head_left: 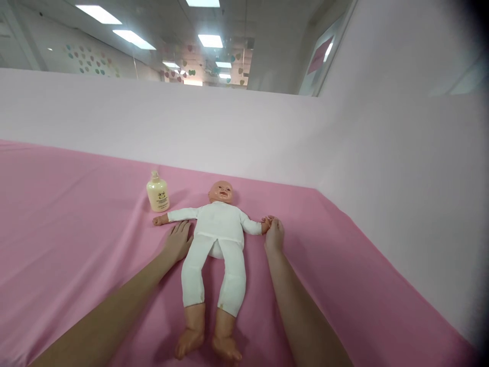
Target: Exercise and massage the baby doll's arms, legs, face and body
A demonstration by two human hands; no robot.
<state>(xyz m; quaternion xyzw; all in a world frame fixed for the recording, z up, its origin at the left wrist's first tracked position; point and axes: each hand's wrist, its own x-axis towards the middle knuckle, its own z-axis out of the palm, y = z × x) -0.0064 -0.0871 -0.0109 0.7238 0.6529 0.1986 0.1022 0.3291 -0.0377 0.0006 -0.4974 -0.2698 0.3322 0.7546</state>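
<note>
Right fingers (277,225) curled round doll's (218,224) hand, left fingers (185,228) flat beside its torso, wall (171,122) edging wide pink sheet (76,219)

There is one smooth plastic baby doll (218,221) in white cloth clothes, with two bare brown feet (190,336); one pale yellow, round-shouldered bottle (158,194); one big pink cloth (95,214); two bare hands of a person, one left hand (179,240) and one right hand (275,237); at least five bright white ceiling lights (98,14); many small coloured heart shapes (191,73), too tiny to count.
</note>
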